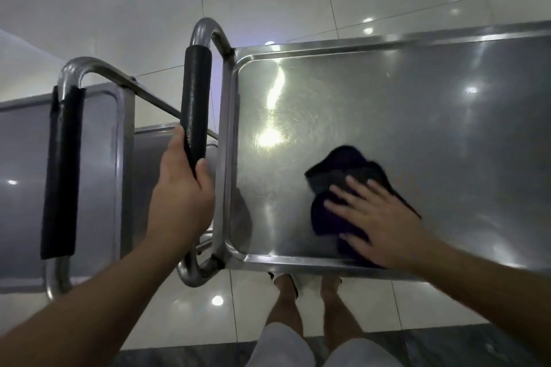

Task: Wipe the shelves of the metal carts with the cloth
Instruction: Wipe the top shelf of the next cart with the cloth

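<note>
The right hand (376, 222) lies flat on the cloth (343, 185), fingers straight and spread, pressing it onto the top shelf (432, 134) of the near cart (387, 45) close to the shelf's front rim. The left hand (182, 188) is wrapped round the black grip (195, 104) of that cart's handle (205, 30), thumb on one side and fingers curled behind, steadying the frame. The cloth is dark, bunched and folded on itself, partly under the palm and partly spilling out beyond the fingertips toward the middle of the shelf; its far edge is blurred, so its exact outline is hard to read. It looks soft, limp and light, a thing that will crumple and slide out from under a loose touch, so a flat palm bearing down over its thickest fold seems the sound way to drive it, rather than a pinch at a corner. The shelf is polished steel, stiff and probably slick, with a raised lip all round where the cloth would need to be pushed in with the fingertips. The cart likely stands on wheels, though none show, so the padded grip is the sensible place to hold it against the push of wiping. A second cart (89, 158) with its own black-sleeved handle stands just to the left, its shelf not yet being touched.
</note>
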Available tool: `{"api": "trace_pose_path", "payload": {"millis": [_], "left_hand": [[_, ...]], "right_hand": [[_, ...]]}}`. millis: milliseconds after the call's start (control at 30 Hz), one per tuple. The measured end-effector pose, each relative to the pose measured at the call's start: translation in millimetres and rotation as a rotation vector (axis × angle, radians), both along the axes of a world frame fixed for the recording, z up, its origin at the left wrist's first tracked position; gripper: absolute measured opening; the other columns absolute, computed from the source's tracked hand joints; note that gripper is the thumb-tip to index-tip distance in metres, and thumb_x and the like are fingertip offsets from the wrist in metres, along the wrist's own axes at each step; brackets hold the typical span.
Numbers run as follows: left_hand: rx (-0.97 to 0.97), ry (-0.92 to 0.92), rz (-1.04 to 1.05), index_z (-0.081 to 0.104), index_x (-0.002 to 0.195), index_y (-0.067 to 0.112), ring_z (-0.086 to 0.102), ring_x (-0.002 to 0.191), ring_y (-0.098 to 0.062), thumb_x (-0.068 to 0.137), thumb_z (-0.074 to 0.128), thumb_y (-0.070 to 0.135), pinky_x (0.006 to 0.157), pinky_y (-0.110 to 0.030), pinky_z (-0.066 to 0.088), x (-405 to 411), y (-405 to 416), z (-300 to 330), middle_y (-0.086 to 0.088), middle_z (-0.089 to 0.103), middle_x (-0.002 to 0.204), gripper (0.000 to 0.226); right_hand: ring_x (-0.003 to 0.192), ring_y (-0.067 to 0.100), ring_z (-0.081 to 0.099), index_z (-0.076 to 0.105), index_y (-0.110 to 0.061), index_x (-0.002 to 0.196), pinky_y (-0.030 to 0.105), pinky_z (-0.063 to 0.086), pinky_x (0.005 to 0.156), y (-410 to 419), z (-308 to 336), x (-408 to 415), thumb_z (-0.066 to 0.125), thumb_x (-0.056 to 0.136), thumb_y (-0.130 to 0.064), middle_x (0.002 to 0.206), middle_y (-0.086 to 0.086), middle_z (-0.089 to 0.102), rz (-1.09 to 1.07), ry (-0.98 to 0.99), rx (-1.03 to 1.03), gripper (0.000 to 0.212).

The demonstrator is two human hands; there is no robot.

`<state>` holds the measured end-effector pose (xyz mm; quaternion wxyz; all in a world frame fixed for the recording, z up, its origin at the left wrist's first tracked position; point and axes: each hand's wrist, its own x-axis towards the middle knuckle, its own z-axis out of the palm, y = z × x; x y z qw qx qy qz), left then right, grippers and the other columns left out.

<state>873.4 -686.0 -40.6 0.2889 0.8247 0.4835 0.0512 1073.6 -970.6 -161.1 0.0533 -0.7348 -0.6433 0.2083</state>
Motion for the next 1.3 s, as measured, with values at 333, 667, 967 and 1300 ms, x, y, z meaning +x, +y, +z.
{"api": "trace_pose_path", "payload": {"millis": [333,667,967,1300], "left_hand": [[-0.025,0.001,0.003,0.013,0.161,0.041,0.067,0.105,-0.02,0.108,0.047,0.034,0.089,-0.053,0.06,-1,0,1,0.001,0.053,0.142,0.064],[0.013,-0.009,0.013,0.012,0.162,0.039,0.059,0.101,-0.001,0.108,0.048,0.033,0.076,-0.011,0.044,-7,2,-8,0.006,0.05,0.144,0.066],[-0.014,-0.044,0.028,0.009,0.162,0.04,0.065,0.113,-0.02,0.108,0.045,0.034,0.081,-0.027,0.049,-6,-1,-5,0.005,0.039,0.161,0.065],[0.01,-0.045,0.015,0.013,0.162,0.039,0.064,0.11,-0.012,0.108,0.048,0.034,0.078,-0.014,0.047,-7,2,-11,0.005,0.043,0.157,0.065]], "right_hand": [[0.151,0.028,0.031,0.044,-0.033,0.152,0.052,0.022,0.122,103,-13,55,0.04,0.099,-0.054,0.161,-0.002,0.041,0.252,-0.038,0.131,0.057],[0.151,0.039,0.023,0.032,-0.021,0.158,0.054,0.02,0.123,253,-2,124,0.038,0.102,-0.049,0.16,0.014,0.039,-0.453,-0.139,0.079,0.063],[0.154,0.018,0.027,0.046,-0.039,0.15,0.041,0.005,0.126,65,-9,-131,0.052,0.095,-0.054,0.159,-0.012,0.042,0.522,0.094,0.028,0.058],[0.145,0.036,0.035,0.046,-0.025,0.149,0.054,0.03,0.116,282,-2,50,0.043,0.099,-0.045,0.157,0.009,0.043,-0.117,-0.066,0.15,0.054]]}}
